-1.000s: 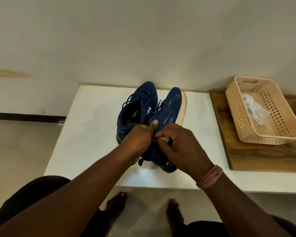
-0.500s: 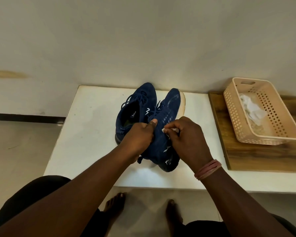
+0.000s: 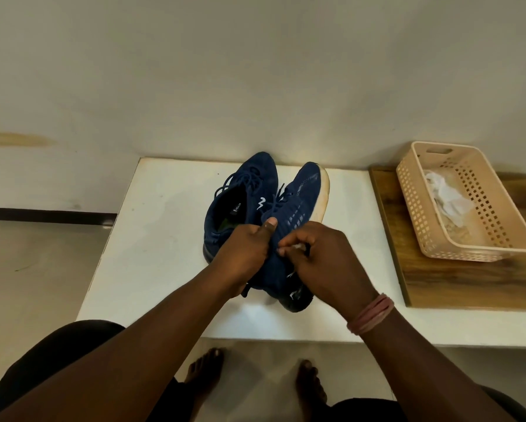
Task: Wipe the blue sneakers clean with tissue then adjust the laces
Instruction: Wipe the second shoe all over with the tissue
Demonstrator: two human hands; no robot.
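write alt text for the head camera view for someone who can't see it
A person's left hand steadies a navy blue mesh sneaker tilted on a white tabletop while the right hand presses a small white tissue wad to it. A second blue sneaker sits alongside; a peach plastic basket holds crumpled tissues.

Before us a white rectangular tabletop (image 3: 152,239) carries two navy blue mesh sneakers (image 3: 249,202); beside it, a wooden board (image 3: 468,281) carries a peach perforated plastic basket (image 3: 505,226).
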